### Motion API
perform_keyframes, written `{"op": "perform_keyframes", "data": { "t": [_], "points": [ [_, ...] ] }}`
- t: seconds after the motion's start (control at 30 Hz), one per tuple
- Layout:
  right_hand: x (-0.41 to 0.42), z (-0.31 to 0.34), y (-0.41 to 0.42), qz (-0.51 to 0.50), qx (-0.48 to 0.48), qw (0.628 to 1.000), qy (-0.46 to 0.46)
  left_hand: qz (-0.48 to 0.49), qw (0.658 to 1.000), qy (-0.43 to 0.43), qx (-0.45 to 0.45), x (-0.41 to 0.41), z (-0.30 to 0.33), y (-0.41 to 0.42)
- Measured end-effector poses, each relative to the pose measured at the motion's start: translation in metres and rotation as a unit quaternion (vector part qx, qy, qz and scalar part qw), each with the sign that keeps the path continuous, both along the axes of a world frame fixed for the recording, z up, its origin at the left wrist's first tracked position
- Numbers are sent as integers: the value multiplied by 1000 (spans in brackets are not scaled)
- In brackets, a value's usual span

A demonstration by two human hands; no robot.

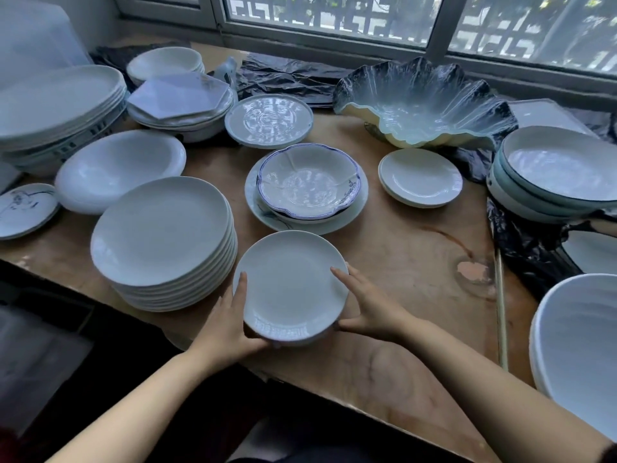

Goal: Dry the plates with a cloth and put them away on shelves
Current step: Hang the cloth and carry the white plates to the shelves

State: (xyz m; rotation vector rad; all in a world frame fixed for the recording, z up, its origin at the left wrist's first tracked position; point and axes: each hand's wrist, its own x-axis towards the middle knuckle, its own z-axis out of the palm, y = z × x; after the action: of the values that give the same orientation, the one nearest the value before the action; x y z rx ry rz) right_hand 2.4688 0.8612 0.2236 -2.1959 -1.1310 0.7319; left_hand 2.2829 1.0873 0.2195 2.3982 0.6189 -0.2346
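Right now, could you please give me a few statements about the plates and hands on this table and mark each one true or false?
1. Both hands hold one small white plate. True: the left hand and the right hand grip its opposite edges.
2. A cloth is wrapped round that plate. False: no cloth is in view.
3. A tall stack of white plates stands left of the held plate. True.
4. The blue-rimmed scalloped bowl sits directly on the bare table. False: it rests on other dishes.
5. The large shell-shaped dish is by the window. True.
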Motion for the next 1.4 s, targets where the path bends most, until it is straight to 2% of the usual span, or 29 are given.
{"op": "perform_keyframes", "data": {
  "t": [0.07, 0.17, 0.27, 0.43, 0.6, 0.7, 0.83, 1.07, 1.23, 1.4],
  "points": [
    [-4, 7, -9, 3, -12, 1000, -13, 14, 1000, -3, 11, -2, 5, -6],
    [-13, 19, -30, 0, -13, 999, -35, 0, 994, 15, 107, -8, 20, -21],
    [-26, 38, -60, -2, -7, 997, -74, -41, 986, -17, 163, -15, 44, -44],
    [-53, 84, -126, -21, 13, 987, -158, -104, 973, -124, 166, -23, 99, -110],
    [-85, 145, -203, -60, 41, 979, -190, -204, 951, -173, 154, -15, 154, -185],
    [-101, 176, -254, -99, 42, 971, -212, -287, 912, -211, 205, 0, 180, -227],
    [-118, 213, -319, -174, 12, 957, -231, -371, 872, -224, 229, 35, 212, -275],
    [-157, 265, -410, -377, -42, 887, -263, -512, 781, -293, 205, 103, 259, -353],
    [-195, 276, -431, -538, -17, 815, -212, -630, 680, -335, 172, 132, 280, -420],
    [-259, 274, -444, -641, -35, 740, -200, -732, 568, -354, 125, 116, 287, -499]
  ]
}}
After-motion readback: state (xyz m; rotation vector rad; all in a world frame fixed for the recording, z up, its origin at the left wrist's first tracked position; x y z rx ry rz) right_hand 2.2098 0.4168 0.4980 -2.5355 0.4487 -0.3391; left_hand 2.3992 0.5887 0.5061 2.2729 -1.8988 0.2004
